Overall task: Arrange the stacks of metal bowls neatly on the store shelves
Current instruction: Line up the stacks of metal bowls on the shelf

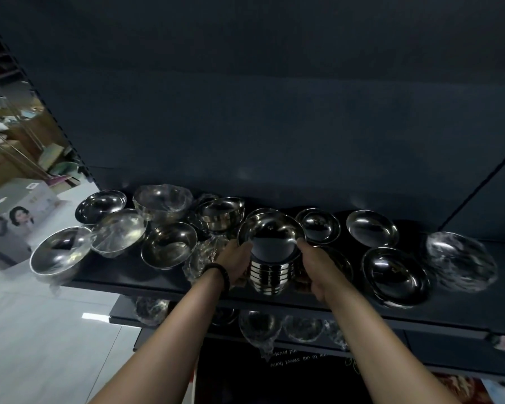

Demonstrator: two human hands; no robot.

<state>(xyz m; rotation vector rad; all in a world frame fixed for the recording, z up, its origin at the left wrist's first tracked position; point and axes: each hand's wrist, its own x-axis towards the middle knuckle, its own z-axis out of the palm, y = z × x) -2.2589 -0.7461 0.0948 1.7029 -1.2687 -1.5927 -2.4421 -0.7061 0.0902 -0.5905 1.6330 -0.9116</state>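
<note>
A tall stack of nested metal bowls (270, 258) stands at the middle of the dark shelf (347, 312), near its front edge. My left hand (236, 262) grips the stack's left side, fingers curled at the top rim. My right hand (318, 265) grips its right side the same way. Other metal bowls crowd the shelf: a wide one (59, 250) overhanging the left end, a plastic-wrapped one (118, 230), one (168, 244) just left of my hands, and a short stack (220, 212) behind.
To the right sit shallow steel bowls (372, 228), (395, 275) and a plastic-wrapped stack (461, 259). A lower shelf (123, 313) holds more wrapped bowls (260, 326). White floor (41, 330) and a printed box (18, 211) lie at left.
</note>
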